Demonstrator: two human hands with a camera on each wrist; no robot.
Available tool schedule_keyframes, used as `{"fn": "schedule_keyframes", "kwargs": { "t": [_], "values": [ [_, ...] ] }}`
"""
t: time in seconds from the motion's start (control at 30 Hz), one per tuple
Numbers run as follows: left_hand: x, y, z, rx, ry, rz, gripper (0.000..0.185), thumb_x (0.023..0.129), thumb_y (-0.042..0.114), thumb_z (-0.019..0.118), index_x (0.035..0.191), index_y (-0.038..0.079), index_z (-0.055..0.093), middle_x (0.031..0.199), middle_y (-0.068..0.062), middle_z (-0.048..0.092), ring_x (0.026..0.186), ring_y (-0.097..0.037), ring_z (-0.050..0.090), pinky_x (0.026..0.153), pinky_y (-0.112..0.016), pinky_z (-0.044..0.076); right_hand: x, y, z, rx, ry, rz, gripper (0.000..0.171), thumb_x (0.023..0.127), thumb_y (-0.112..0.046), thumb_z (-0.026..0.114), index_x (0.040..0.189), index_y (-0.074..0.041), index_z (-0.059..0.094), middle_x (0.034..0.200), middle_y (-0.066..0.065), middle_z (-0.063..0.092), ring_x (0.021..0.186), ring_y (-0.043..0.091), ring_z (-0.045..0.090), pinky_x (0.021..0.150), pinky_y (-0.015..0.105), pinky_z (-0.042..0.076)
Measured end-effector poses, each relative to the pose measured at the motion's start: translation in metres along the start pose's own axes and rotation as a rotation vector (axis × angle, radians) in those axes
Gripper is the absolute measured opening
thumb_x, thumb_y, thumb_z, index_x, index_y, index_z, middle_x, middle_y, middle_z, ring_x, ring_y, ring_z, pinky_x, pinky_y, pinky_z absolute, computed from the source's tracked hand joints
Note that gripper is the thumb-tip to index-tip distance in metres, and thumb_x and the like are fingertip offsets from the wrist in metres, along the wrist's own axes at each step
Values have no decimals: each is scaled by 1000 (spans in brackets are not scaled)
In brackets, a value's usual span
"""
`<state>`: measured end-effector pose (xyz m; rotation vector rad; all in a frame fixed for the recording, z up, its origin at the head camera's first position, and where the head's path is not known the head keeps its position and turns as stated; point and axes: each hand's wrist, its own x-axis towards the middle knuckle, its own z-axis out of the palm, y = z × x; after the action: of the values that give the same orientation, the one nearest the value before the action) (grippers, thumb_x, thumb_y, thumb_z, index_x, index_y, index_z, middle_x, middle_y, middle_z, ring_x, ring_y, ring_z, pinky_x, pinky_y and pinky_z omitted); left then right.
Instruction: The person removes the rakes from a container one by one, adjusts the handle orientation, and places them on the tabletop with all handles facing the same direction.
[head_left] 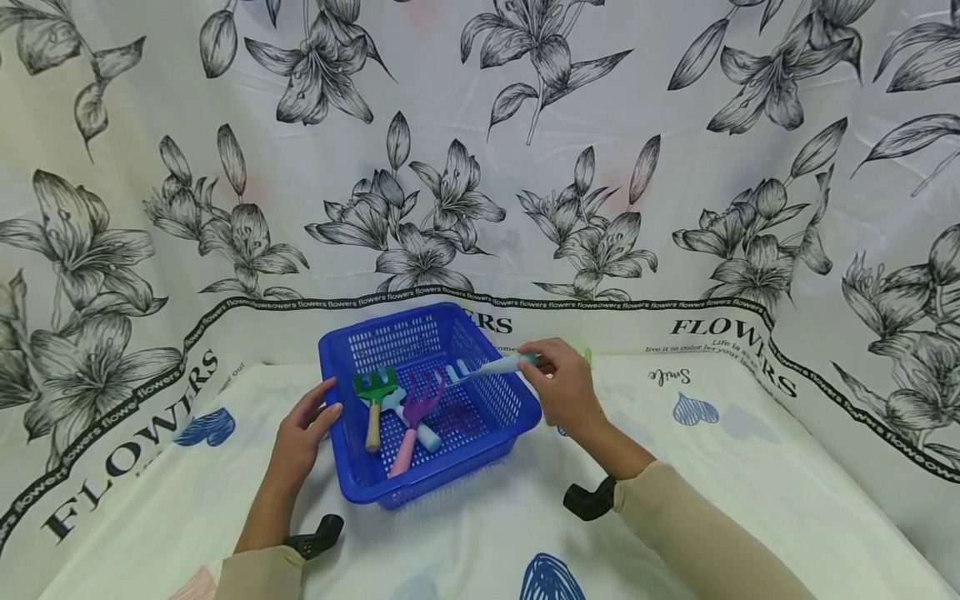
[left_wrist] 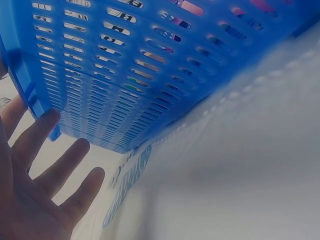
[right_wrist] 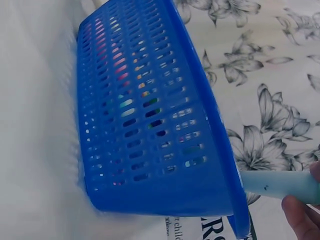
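Note:
A blue slotted basket (head_left: 495, 400) stands on the cloth-covered table. In it lie a green rake with a wooden handle (head_left: 374, 398), a purple rake with a pink handle (head_left: 417, 413) and a pale blue tool (head_left: 424, 434) under them. My right hand (head_left: 562, 387) pinches the pale blue handle of a white rake (head_left: 491, 366) at the basket's right rim, its head hanging over the inside. The handle (right_wrist: 280, 184) and my fingertips (right_wrist: 300, 217) show beside the basket wall (right_wrist: 150, 125). My left hand (head_left: 300, 433) lies with straight fingers (left_wrist: 50, 160) against the basket's left wall (left_wrist: 125, 75).
A white cloth with blue heart prints (head_left: 693, 410) covers the table. A flower-print sheet (head_left: 480, 167) hangs close behind and at both sides. Something small and green (head_left: 587, 357) peeks out behind my right hand.

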<state>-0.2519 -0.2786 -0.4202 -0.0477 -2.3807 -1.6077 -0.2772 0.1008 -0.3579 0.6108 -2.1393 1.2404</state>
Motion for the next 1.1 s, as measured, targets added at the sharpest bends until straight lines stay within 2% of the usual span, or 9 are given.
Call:
{"fn": "schedule_keyframes", "kwargs": {
  "t": [0.23, 0.5, 0.9, 1.1],
  "values": [
    [3, -11, 0, 17, 14, 21, 60, 100, 40, 53, 152, 19, 34, 155, -17, 31, 138, -44, 31, 104, -66, 29, -5, 7, 8, -75, -19, -129, 17, 87, -3, 72, 104, -5, 71, 103, 3, 65, 81, 13, 62, 70, 27, 57],
    [2, -12, 0, 22, 24, 19, 59, 99, 38, 54, 152, 18, 36, 155, -16, 31, 138, -44, 30, 103, -66, 30, -9, 10, 20, -187, -43, -289, 20, 82, -2, 76, 102, -5, 72, 104, 6, 64, 75, 11, 62, 61, 25, 54],
    [3, -14, 1, 18, 30, 14, 59, 99, 38, 55, 151, 19, 37, 155, -14, 31, 139, -44, 30, 102, -66, 30, -2, 6, 19, -234, -20, -351, 21, 83, 1, 75, 103, -3, 72, 104, 8, 64, 81, 15, 63, 61, 27, 55],
    [4, -10, 0, -1, 12, 17, 57, 100, 34, 54, 152, 18, 36, 156, -16, 29, 139, -44, 29, 103, -66, 29, 1, 6, 12, -240, 21, -361, 21, 83, 0, 75, 103, -4, 71, 103, 8, 64, 88, 17, 64, 71, 26, 57]
  ]
}}
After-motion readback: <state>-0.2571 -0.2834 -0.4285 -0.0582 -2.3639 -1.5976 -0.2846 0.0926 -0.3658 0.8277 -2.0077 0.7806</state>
